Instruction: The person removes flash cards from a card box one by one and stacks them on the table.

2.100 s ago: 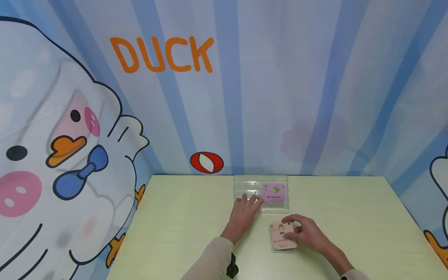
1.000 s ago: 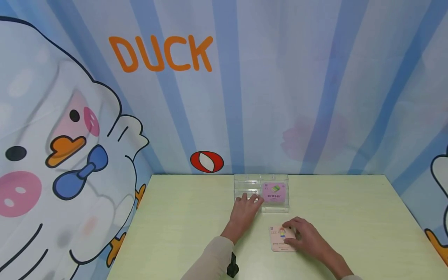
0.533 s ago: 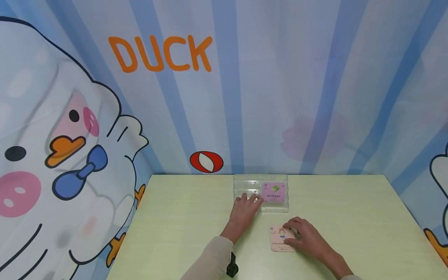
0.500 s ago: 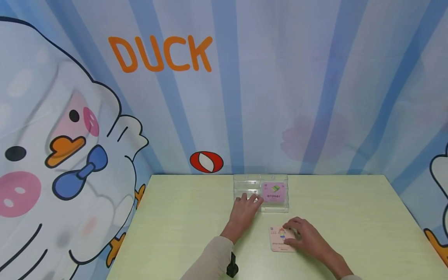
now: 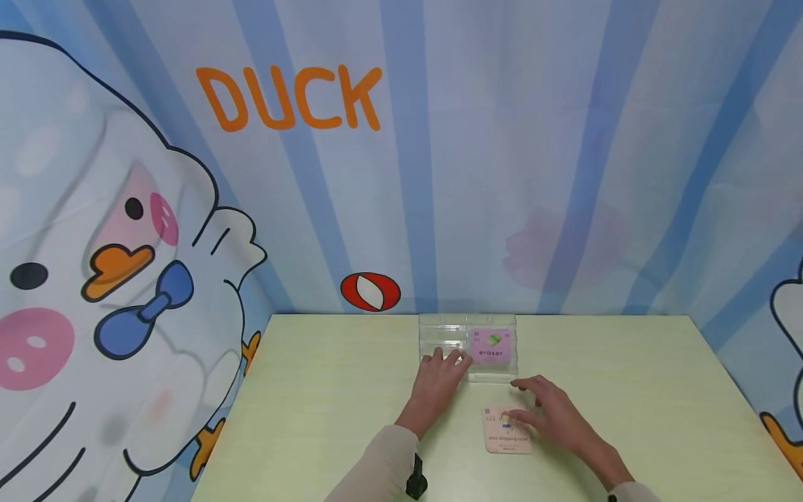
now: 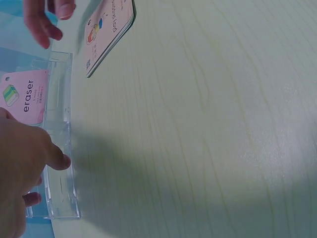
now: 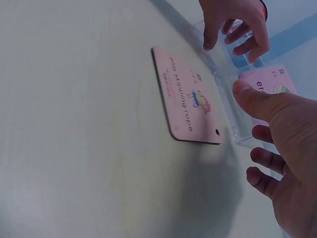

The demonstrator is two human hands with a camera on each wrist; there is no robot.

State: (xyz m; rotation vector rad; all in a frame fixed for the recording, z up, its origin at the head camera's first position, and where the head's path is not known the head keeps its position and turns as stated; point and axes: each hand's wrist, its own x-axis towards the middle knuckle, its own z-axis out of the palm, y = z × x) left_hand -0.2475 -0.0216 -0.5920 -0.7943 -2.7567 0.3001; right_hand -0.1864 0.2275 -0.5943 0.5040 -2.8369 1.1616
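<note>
Right hand (image 5: 555, 415) has let go of the pink card stack (image 5: 507, 440) since the earlier frame, its fingers now spread; the stack itself has stayed put. I note released, no contact visible in the wrist views, thumb over the stack's far right corner. It is clearly the nearer of the hands. Stack looks nearly square, longer side parallel with the surface's far edge. Left hand (image 5: 436, 382) rests on the left half of the clear holder (image 5: 492, 378); whether it grips, I cannot tell. From there, stack lies rightward and closer to the wearer. Holder stands mid far edge, eraser card (image 5: 491, 347) in its right half. Pale wood-grain surface (image 5: 345, 383); striped duck-print cloth (image 5: 477, 174) behind.
</note>
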